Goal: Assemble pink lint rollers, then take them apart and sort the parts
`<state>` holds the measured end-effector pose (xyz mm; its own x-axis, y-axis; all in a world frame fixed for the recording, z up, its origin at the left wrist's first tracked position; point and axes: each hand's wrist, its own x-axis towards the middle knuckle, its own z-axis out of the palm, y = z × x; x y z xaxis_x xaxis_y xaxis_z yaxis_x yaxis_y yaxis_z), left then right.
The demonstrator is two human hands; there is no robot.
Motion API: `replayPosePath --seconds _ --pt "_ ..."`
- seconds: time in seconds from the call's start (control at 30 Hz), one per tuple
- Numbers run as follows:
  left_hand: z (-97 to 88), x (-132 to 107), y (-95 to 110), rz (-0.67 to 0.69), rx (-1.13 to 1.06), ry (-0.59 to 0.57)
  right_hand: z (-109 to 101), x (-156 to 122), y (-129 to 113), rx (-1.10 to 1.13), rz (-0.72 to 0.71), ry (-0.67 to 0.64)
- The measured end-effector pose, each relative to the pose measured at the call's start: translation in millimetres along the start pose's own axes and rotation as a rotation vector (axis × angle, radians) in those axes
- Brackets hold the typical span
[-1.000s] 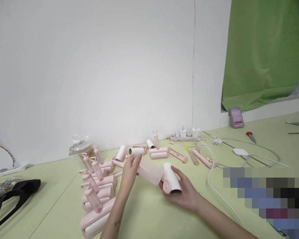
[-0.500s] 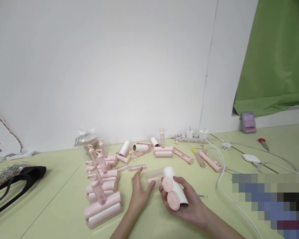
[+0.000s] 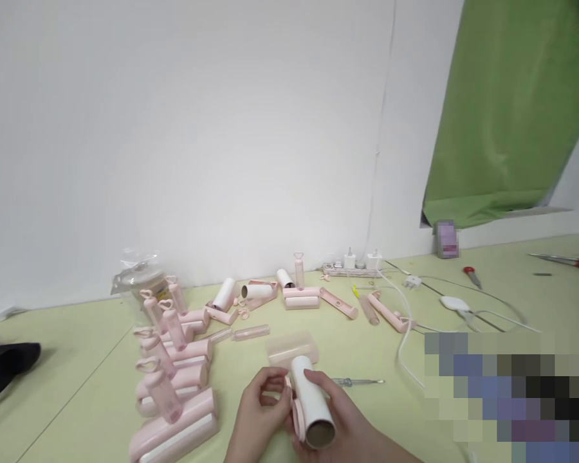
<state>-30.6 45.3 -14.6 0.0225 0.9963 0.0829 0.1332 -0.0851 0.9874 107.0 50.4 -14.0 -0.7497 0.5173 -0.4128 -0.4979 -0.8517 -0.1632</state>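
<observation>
Low in the middle of the view, my right hand [image 3: 340, 424] is wrapped round a white paper roll [image 3: 310, 402] with a pink holder piece [image 3: 296, 418] on its left side. My left hand [image 3: 258, 411] pinches at that pink piece, fingers curled against the roll. Just beyond the hands a translucent pink cover [image 3: 292, 347] lies on the table. To the left stands a cluster of finished pink lint rollers [image 3: 174, 386] with heart-topped handles.
More pink parts and white rolls [image 3: 270, 292] lie scattered toward the wall. A small metal tool [image 3: 359, 382] lies right of the hands. A power strip [image 3: 350, 265], white cables [image 3: 410, 334], red scissors [image 3: 572, 261], a plastic bag [image 3: 135, 276] and a black strap [image 3: 4, 363] are on the pale green table.
The translucent cover has left my hands and now lies on the table. Both hands pulled closer to me, and my left hand came onto the pink piece on the roll.
</observation>
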Motion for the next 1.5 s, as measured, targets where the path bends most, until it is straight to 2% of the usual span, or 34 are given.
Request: replayPosePath --seconds 0.13,0.2,0.27,0.33,0.47,0.63,0.77,0.83,0.9,0.97,1.03,1.1,1.17,1.37,1.5 --pt "-7.6 3 0 0.002 -0.2 0.168 0 -4 1 -0.017 0.038 -0.002" --pt "-14.0 3 1 -0.035 -0.294 0.2 -1 -5 3 -0.11 0.081 0.04" --pt "-18.5 3 4 -0.09 -0.345 0.16 -3 -5 7 -0.251 0.073 0.073" --pt "-19.3 -1 9 -0.118 -0.323 0.071 -5 -4 12 -0.378 0.039 0.06" --pt "-14.9 -9 16 -0.102 -0.229 -0.079 -7 -3 16 -0.426 -0.023 0.024" --pt "-8.2 -15 16 -0.124 -0.276 -0.108 -2 -5 15 -0.478 -0.069 0.047" --pt "-3.9 -18 12 -0.158 -0.371 -0.135 3 -8 17 -0.511 -0.037 0.054" --pt "-6.8 -16 12 -0.154 -0.422 -0.123 5 -8 16 -0.488 -0.012 0.046" --pt "-13.8 -11 15 -0.13 -0.504 -0.059 7 -9 8 -0.455 -0.039 0.02" --pt "-21.6 -5 18 -0.095 -0.632 0.05 9 -13 -4 -0.492 -0.161 -0.033" --pt "-25.9 -1 20 -0.083 -0.745 0.141 13 -21 -17 -0.625 -0.381 -0.048" --pt "-24.2 0 19 -0.126 -0.812 0.161 17 -30 -25 -0.788 -0.62 -0.002" --pt "-17.6 -2 16 -0.189 -0.855 0.139 19 -37 -25 -0.918 -0.771 0.04" --pt "5.0 -12 8 -0.273 -0.938 0.073 11 -33 -4 -1.3 -1.001 -0.057" --pt "11.2 -17 8 -0.296 -0.966 -0.009 5 -30 0 -1.386 -1.036 -0.089"
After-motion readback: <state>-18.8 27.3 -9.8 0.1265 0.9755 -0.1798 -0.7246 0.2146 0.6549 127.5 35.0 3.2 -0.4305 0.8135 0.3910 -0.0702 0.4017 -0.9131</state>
